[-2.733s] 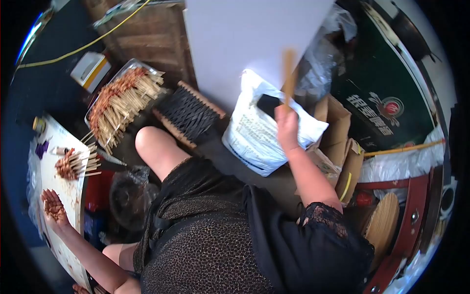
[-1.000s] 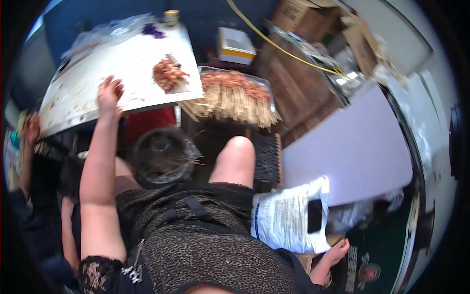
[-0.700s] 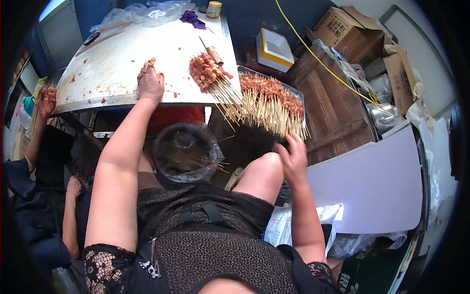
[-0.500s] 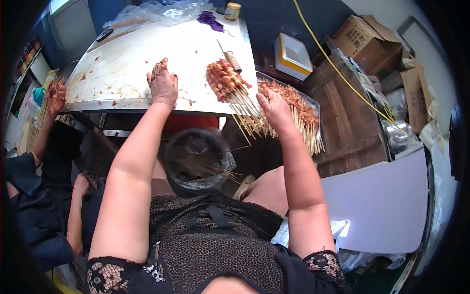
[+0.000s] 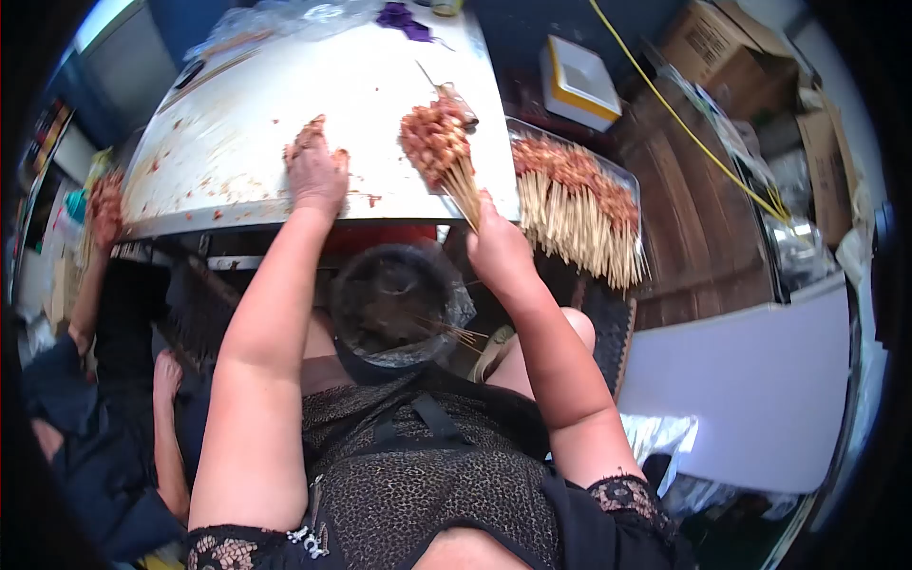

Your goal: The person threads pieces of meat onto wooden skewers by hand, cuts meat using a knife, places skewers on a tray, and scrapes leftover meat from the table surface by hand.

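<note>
My right hand point(image 5: 499, 245) is closed round the stick ends of a bundle of meat skewers point(image 5: 435, 141), whose meat end lies on the white table point(image 5: 237, 123). On the table's near edge rests my left hand point(image 5: 317, 173), with reddish bits on its curled fingers; whether it holds anything is hidden. Beside the meat is a knife with a wooden handle point(image 5: 458, 103), partly covered by the skewers. A tray of more skewers point(image 5: 579, 199) sits right of the table, meat at the back and sticks toward me.
A bin lined with plastic point(image 5: 394, 299) stands below the table edge. Another person's hand point(image 5: 106, 204) is at the far left. Behind the tray is a white and yellow box point(image 5: 579, 81). A purple cloth point(image 5: 404, 21) lies at the table's back. Cardboard boxes point(image 5: 717, 47) stand back right.
My right hand came from the right, where it held a wooden stick earlier, and has now taken hold of the skewer bundle's sticks. My left hand stays near the table edge. The view has turned toward the table.
</note>
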Motion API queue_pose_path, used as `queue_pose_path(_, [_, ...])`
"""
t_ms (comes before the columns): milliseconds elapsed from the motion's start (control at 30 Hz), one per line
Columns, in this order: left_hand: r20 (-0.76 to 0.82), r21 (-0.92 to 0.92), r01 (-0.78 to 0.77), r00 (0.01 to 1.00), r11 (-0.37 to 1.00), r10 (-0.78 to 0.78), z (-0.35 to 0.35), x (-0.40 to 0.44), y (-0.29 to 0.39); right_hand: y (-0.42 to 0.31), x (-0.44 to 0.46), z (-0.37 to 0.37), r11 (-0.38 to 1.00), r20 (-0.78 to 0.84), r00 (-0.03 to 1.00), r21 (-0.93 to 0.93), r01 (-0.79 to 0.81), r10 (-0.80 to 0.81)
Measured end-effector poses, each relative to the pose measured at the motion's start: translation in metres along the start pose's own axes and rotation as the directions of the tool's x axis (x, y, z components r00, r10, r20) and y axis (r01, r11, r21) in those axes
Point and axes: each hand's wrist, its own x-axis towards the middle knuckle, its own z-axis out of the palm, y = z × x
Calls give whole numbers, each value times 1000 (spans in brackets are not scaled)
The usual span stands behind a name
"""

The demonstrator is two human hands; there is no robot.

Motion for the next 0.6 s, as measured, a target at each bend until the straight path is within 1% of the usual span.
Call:
queue_pose_path(33, [-35,2,-12,999,1000,12,7,1,-3,7,0,5,993,-94,995,120,23,-12])
queue_pose_path(100, [-28,1,-28,999,1000,28,6,2,-3,13,-2,7,961,-172,985,269,59,-12])
queue_pose_path(133, [-6,18,-9,1000,1000,9,4,3,0,18,-3,11,942,-263,964,315,115,-30])
queue_pose_path(167, [-3,11,-24,1000,1000,24,2,3,1,24,-4,12,943,-272,962,315,104,-16])
queue_pose_path(200, [17,13,-9,1000,1000,9,1,3,1,28,-7,13,863,-280,960,487,134,9])
queue_pose_path(233, [36,16,6,999,1000,-7,0,3,2,31,-10,13,751,-286,958,639,165,33])
queue_pose_path(267, [44,12,10,999,1000,-11,-3,2,4,46,-10,21,697,-250,963,709,111,101])
queue_pose_path(300, [47,5,1,999,1000,-1,-2,1,4,57,-13,21,620,-269,956,772,144,113])
queue_pose_path(367, [25,22,-18,1000,1000,17,1,2,1,65,-25,-3,576,-294,931,809,120,218])
queue_pose_path(433, [20,6,-32,999,999,32,-1,2,2,110,-18,-8,633,-330,877,773,40,349])
queue_pose_path(467, [21,-18,-23,1000,1000,23,-1,2,0,132,-10,-13,702,-418,828,711,41,375])
queue_pose_path(500, [23,-41,-11,1000,999,12,0,3,0,161,-2,-19,786,-469,786,617,-34,402])
queue_pose_path(533, [5,-56,-11,1000,998,11,0,3,0,182,4,-29,884,-578,733,463,-69,360])
queue_pose_path(567, [5,-59,-12,1000,998,12,1,3,0,202,10,-35,874,-584,707,474,-102,399])
queue_pose_path(600, [9,-97,8,1000,995,-7,1,3,-1,232,20,-34,915,-647,671,383,-124,362])
